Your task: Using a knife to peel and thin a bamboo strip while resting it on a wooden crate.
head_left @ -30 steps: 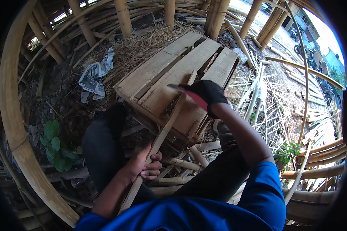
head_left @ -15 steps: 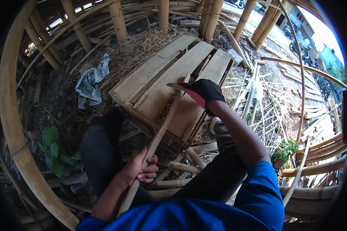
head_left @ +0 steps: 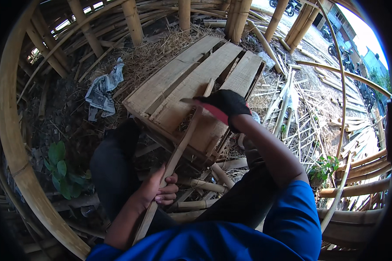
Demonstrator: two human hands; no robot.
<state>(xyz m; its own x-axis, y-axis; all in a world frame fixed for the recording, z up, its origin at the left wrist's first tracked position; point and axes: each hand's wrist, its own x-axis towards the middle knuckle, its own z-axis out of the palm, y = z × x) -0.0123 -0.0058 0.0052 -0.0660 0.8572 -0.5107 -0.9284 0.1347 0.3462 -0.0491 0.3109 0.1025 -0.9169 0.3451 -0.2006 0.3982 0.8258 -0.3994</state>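
Observation:
My left hand [head_left: 157, 189], bare, is wrapped around the lower part of a long split bamboo strip [head_left: 178, 150]. The strip slants up and away from my lap, and its far part lies over a crate [head_left: 154, 85] of rough wooden slats. In a black and red glove, my right hand [head_left: 224, 106] is closed on a knife [head_left: 189, 100], whose handle is hidden by the hand. The blade points left and crosses the strip near its far end; its edge is smeared by motion, so I cannot tell whether it touches the strip.
My knees flank the crate's near side. A curved bamboo pole [head_left: 15, 130] rises close on the left, beside a leafy plant [head_left: 61, 167] and crumpled newspaper [head_left: 105, 89]. Bamboo posts [head_left: 184, 17] stand behind the crate. Bamboo offcuts [head_left: 302, 117] litter the right.
My right hand and the knife have shifted slightly left and down toward me along the strip. The left hand keeps its hold in the same place.

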